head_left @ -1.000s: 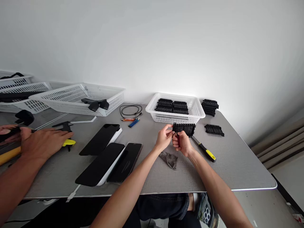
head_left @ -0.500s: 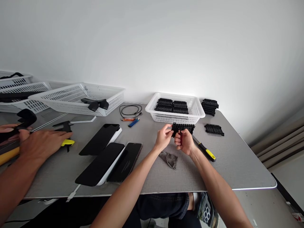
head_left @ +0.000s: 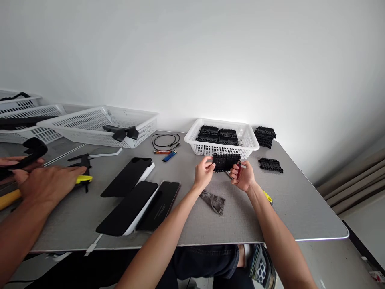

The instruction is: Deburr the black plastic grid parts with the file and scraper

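Both closed: left grip (head_left: pixel 205 172) pinches black part (head_left: pixel 225 163) by its left end, right grip (head_left: pixel 243 176) holds red tool (head_left: pixel 240 170) near the other end | part: over counter (head_left: pixel 297 200), before basket (head_left: pixel 197 149) at back edge | best hold it steady, use tool gently | basket: black piles (head_left: pixel 208 137) | left basket (head_left: pixel 146 132): bent thing (head_left: pixel 120 133)

Matt black ridged plastic panel (head_left: pixel 225 163), smooth white plastic basket (head_left: pixel 202 149), rough grey cloth (head_left: pixel 215 202), glossy dark phone (head_left: pixel 160 206)

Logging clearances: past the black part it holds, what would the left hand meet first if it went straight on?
Probably the white basket, beyond the black part in the left hand, though depth is unclear.
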